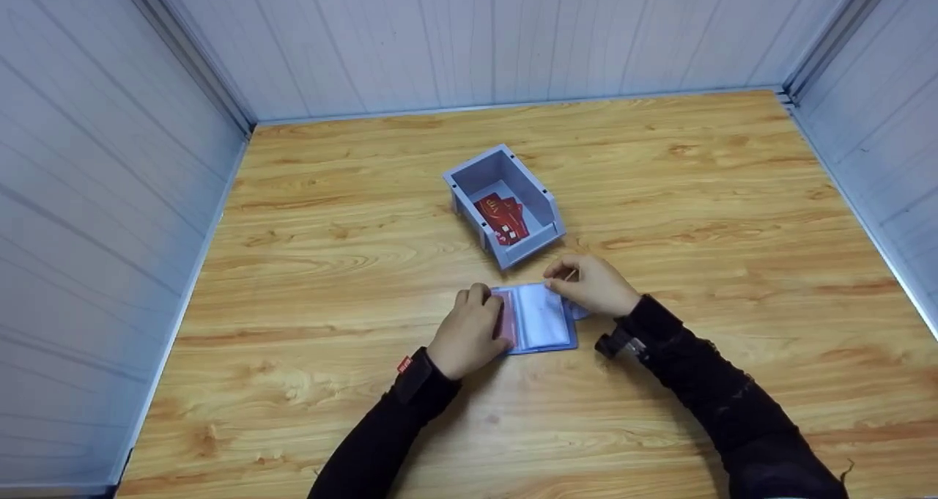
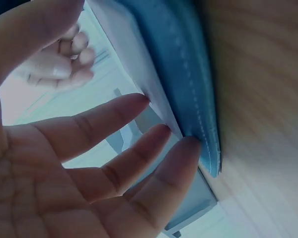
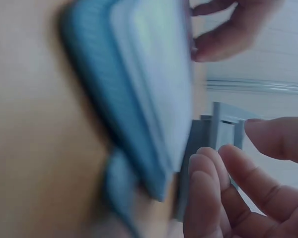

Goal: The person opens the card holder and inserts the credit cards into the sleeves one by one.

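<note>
An opened blue card holder [image 1: 544, 323] lies on the table, with clear whitish sleeves on its right side and a reddish card [image 1: 507, 319] on its left side. My left hand [image 1: 469, 334] rests on the left part of the holder; in the left wrist view its fingertips [image 2: 188, 146] touch the stitched cover edge. Over the top right corner of the holder is my right hand [image 1: 593, 286], its fingers loosely bent. The right wrist view shows a gap between thumb and forefinger, nothing held there. A blue strap [image 3: 120, 186] sticks out from the holder's right edge.
Just beyond the holder stands a grey open-front bin [image 1: 535, 248]. Several red cards [image 1: 502, 217] marked VIP lie inside it. The wood-grain table [image 1: 330, 279] is bounded by white panel walls [image 1: 469, 45] at the back and both sides.
</note>
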Demonstrator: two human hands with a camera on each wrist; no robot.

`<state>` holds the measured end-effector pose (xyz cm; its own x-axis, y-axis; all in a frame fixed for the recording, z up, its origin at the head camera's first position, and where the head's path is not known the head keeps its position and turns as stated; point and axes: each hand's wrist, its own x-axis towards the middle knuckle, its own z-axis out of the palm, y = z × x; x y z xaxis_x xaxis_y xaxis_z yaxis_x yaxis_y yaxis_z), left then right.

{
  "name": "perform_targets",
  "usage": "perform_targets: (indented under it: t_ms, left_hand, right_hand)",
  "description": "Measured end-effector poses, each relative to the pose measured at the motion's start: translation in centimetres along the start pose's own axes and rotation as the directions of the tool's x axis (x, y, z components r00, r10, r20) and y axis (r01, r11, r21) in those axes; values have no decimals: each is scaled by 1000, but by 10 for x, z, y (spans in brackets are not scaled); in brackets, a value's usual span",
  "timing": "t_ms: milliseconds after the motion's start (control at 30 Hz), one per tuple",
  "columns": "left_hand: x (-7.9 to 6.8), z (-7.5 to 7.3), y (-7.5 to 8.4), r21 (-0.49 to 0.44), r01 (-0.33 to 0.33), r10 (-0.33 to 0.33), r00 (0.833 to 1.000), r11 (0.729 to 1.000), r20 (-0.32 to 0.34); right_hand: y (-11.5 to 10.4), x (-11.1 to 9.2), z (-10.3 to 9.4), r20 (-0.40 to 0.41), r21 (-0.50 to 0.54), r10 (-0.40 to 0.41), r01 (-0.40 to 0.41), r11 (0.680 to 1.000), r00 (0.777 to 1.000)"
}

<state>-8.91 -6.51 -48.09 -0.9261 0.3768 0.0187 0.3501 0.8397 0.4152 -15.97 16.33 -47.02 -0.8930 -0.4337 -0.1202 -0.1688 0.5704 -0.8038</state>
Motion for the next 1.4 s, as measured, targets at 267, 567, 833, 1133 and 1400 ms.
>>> perform_targets:
  t_ms: [267,567,833,1133,1400]
  left_hand:
    - [0,-1,1,40,-16,15,1000,999,19]
    - [0,1,1,96,-54,56,998,994,-21]
    - [-1,1,3,117,-60,65,997,991,-36]
    - [-2,1,3,131,-64,69,997,989,-28]
    - [-1,1,3,137,-66,70,997,988,-31]
  right_hand:
    - [-30,15,-18,-19,-42,-10,9,999,1000]
    - [-58,34,-27,-70,-82,-39,33,996,997]
    - [-65,61,-26,-136,-109,-42,27,994,990]
    - [-64,94,-16,-142,-190,9,-36,981,990]
    - [-59,120,2,-160,-388,48,-108,915,986]
